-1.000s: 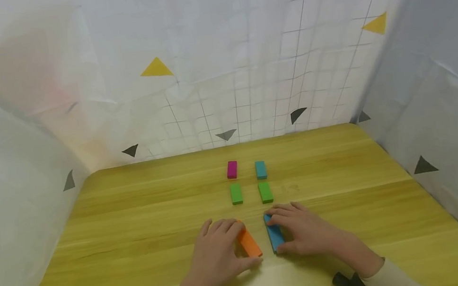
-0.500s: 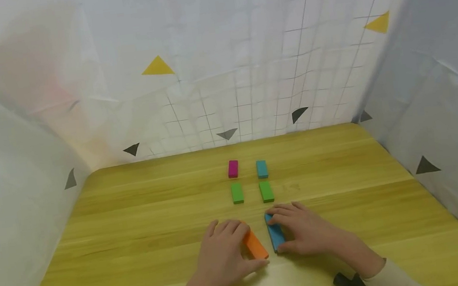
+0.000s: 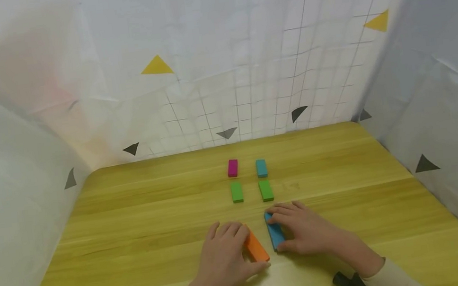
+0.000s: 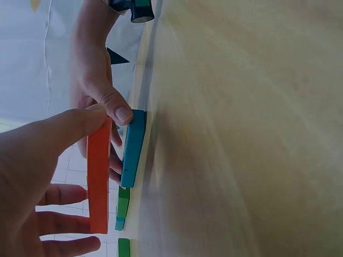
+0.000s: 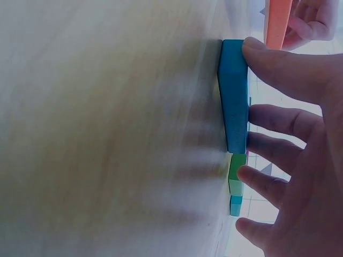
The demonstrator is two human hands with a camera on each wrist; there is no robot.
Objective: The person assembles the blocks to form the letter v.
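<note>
My left hand [image 3: 226, 257] holds an orange oblong block [image 3: 257, 249] lengthwise, thumb at the near end and fingers toward the far end. In the left wrist view, the orange block [image 4: 98, 179] appears raised off the table. My right hand [image 3: 308, 228] grips a longer-looking blue block [image 3: 276, 236] close by on the right, thumb at its near end and fingertips at its far end. That blue block [image 5: 235, 99] lies on or very near the wood in the right wrist view. A narrow gap separates the two held blocks.
Beyond the hands lie two green blocks [image 3: 237, 192], side by side and apart. Behind them are a magenta block [image 3: 233, 168] and a teal block [image 3: 261, 168]. A black object [image 3: 349, 284] is by the right wrist. White sheets [image 3: 206, 98] surround the wooden table [image 3: 139, 249].
My left hand has carried the orange block a little right and toward me, closer to the blue block's near end. The right hand and the other blocks stay practically where they were.
</note>
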